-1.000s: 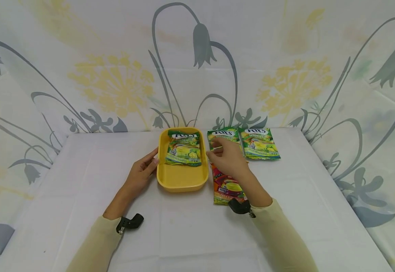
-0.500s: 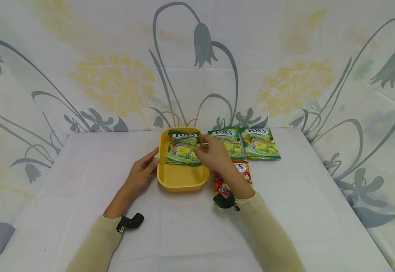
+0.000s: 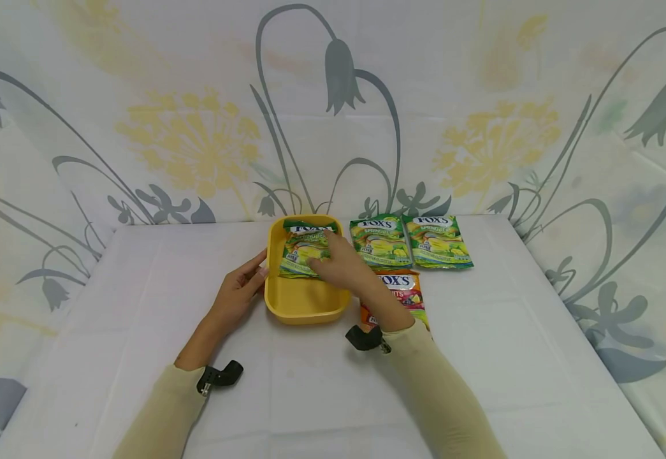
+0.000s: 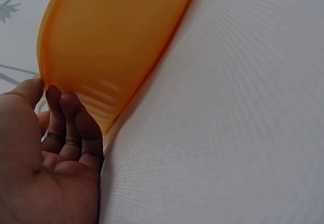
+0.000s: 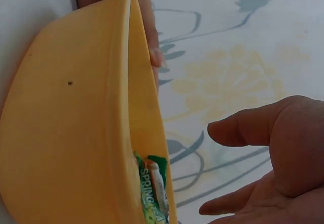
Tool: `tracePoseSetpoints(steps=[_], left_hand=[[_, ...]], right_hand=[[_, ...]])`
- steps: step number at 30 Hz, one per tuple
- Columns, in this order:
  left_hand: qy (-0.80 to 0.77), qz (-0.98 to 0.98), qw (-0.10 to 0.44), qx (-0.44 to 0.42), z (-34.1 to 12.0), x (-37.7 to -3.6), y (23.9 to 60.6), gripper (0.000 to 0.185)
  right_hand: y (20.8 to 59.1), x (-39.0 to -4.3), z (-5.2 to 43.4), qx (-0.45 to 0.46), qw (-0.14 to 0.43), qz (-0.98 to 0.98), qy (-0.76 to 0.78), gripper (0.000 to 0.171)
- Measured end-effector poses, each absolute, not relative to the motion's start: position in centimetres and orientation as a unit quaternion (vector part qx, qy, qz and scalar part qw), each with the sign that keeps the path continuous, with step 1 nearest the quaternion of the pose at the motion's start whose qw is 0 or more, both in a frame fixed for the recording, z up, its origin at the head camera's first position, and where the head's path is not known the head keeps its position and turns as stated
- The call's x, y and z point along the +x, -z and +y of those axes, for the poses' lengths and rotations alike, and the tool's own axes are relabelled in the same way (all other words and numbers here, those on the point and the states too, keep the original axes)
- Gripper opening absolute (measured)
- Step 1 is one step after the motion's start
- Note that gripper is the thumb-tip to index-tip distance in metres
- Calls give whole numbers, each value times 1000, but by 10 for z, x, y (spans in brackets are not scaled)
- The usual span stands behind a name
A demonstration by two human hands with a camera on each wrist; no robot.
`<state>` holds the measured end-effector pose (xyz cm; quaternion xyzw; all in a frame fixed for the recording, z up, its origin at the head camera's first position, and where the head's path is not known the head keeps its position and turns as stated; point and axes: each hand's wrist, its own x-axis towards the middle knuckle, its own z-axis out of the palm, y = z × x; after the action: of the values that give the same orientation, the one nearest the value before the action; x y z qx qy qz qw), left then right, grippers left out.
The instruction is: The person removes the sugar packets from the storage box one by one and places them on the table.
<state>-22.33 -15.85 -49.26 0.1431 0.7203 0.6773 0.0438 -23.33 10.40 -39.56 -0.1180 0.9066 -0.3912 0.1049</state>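
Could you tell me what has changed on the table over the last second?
The right hand moved left from the green packets on the table to above the packet in the yellow tray, uncovering the orange packet. It holds nothing. The left hand stayed against the tray's left side; the packets did not move.

The head camera looked forward and down from above the table (image 3: pixel 137 306), taking in both forearms. The left wrist camera sat low at table level, very near the yellow tray (image 4: pixel 116 47), facing its outer wall. The right wrist camera viewed the same tray (image 5: pixel 66 133) close up, along its rim.
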Motion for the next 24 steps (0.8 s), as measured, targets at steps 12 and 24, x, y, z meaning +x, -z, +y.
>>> tracePoseSetpoints(steps=[12,24], left_hand=[[-680,717,43,149,-158,-223,493,51],[-683,714,44,144,-158,-223,492,51]], right_hand=[[409,-237,93,-89,136,889,428,90],[423,-243,84,-90,108,889,435,93]])
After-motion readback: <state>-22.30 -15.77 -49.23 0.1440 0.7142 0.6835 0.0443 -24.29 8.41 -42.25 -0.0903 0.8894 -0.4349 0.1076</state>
